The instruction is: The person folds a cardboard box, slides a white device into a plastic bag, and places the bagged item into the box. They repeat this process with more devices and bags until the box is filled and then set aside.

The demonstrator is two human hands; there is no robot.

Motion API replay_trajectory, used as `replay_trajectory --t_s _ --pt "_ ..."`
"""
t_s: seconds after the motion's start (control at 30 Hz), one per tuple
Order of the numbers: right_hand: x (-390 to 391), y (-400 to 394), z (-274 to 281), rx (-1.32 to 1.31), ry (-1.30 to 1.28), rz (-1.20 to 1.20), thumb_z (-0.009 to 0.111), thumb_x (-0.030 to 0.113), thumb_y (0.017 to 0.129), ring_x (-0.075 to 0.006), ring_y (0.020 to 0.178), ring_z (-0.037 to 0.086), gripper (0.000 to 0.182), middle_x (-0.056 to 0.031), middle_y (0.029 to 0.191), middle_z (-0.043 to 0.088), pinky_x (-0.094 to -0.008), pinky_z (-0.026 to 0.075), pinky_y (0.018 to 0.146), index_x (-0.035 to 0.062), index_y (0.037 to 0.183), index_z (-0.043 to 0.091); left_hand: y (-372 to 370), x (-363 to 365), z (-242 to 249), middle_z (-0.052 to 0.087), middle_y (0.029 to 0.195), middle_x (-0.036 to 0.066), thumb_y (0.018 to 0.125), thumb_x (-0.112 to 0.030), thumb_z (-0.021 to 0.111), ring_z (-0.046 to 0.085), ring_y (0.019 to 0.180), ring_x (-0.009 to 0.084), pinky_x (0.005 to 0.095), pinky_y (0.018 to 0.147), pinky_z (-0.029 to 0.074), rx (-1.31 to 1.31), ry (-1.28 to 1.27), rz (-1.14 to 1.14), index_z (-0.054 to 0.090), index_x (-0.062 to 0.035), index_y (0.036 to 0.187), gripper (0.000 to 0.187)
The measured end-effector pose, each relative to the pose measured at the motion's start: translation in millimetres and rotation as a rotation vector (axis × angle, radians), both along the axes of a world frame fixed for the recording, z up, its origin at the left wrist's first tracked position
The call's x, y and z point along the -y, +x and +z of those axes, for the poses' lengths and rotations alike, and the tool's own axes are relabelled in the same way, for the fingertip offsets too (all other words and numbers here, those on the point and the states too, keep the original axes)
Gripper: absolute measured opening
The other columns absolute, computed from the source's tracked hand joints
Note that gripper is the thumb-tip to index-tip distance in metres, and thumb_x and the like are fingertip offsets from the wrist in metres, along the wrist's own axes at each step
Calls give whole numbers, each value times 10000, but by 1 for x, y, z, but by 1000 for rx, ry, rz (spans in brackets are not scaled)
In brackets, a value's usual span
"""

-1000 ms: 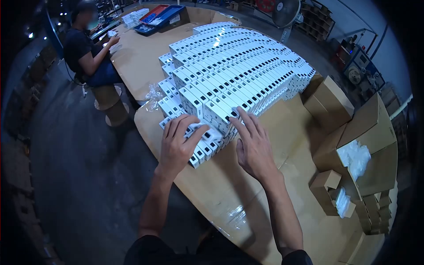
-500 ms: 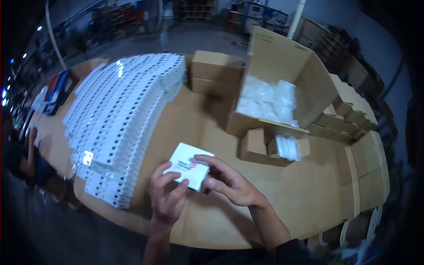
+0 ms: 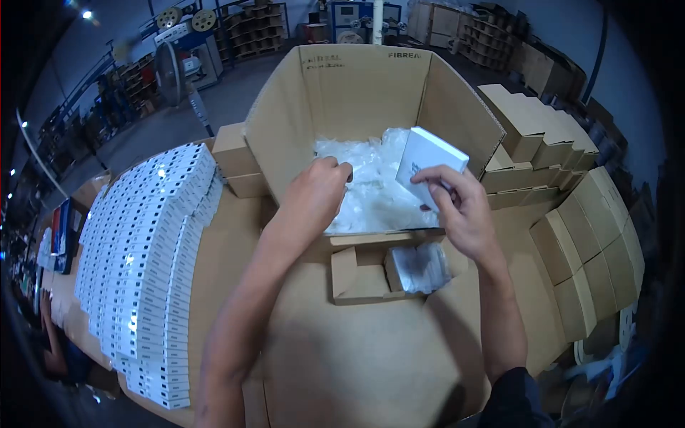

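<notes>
My right hand (image 3: 464,210) grips a flat white box (image 3: 429,158) by its lower part, tilted above the big carton (image 3: 371,78). Inside that carton lie clear plastic bags (image 3: 364,203) in a loose heap. My left hand (image 3: 314,194) hangs over the left side of the heap with its fingers curled together; whether a bag is pinched in them is hidden. In front of the carton stands a small open cardboard box (image 3: 357,278) with bagged items (image 3: 421,267) upright in its right part.
Long stacks of white boxes (image 3: 143,257) fill the table's left side. Folded brown cartons (image 3: 535,157) are stacked at the right, with more cardboard boxes (image 3: 592,250) nearer. A closed brown carton (image 3: 235,157) is behind left. Another person's arm (image 3: 50,324) shows at far left.
The view has swung right toward the big carton. My left hand has let go of the white box and reached over the bags; my right hand has lifted the box up and forward.
</notes>
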State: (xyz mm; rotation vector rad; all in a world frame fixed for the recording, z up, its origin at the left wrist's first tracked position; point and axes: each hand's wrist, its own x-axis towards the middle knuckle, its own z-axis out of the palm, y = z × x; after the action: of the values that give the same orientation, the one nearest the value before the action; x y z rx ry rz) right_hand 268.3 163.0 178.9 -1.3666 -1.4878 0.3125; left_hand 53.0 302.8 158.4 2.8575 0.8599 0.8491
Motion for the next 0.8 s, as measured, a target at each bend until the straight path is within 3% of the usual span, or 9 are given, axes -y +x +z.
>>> replay_trajectory --t_s 0.07,0.27,0.43,0.53,0.63,0.73,0.8 --pt "-19 15 1 34 -48 -68 554 8 978 -195 811 653 204 -138 1004 617 -340 539 737 49 1067 733 35 -36 -17 696 979 170 836 -7 739 688 982 372 470 859 552 -180 -18 39 692 -7 1044 213" --pt "-49 31 -15 116 43 -163 594 37 958 -294 923 670 186 -171 1065 637 -396 530 820 61 1074 737 107 -84 -47 693 1065 134 797 -11 773 696 1009 353 459 869 570 -402 -72 -297 720 -84 1063 281" --pt "-44 27 -8 92 -53 -210 602 54 951 -236 857 658 191 -149 1038 626 -375 529 785 75 1076 745 126 -92 -69 693 1042 113 804 -64 768 707 979 349 454 828 589 -598 20 -366 720 -103 1015 220" --pt "-41 28 -13 144 -21 -179 602 54 952 -218 817 639 195 -145 1042 620 -362 524 764 78 1081 747 114 -92 -72 696 967 136 844 -162 772 701 962 371 464 821 580 -410 -32 -406 722 -93 1022 197" --pt "-43 30 -24 76 43 -147 606 55 948 -212 787 623 196 -146 1056 617 -352 519 748 80 1080 750 103 -72 -56 716 970 169 846 -253 800 702 966 377 454 830 575 -294 -309 -218 720 -60 1054 295" --pt "-36 26 -10 86 -74 -159 615 57 941 -231 829 649 196 -154 1077 620 -365 534 777 83 1079 752 99 -50 -35 729 1038 207 836 -267 820 705 1000 366 436 854 569 -612 -523 -151 706 -24 1111 384" --pt "-40 25 -14 78 -70 -132 624 65 936 -255 882 669 194 -162 1092 624 -377 544 805 86 1080 752 98 -62 -59 754 1008 195 853 -186 793 726 960 337 414 864 568 -538 -499 -319 735 -10 1056 274"
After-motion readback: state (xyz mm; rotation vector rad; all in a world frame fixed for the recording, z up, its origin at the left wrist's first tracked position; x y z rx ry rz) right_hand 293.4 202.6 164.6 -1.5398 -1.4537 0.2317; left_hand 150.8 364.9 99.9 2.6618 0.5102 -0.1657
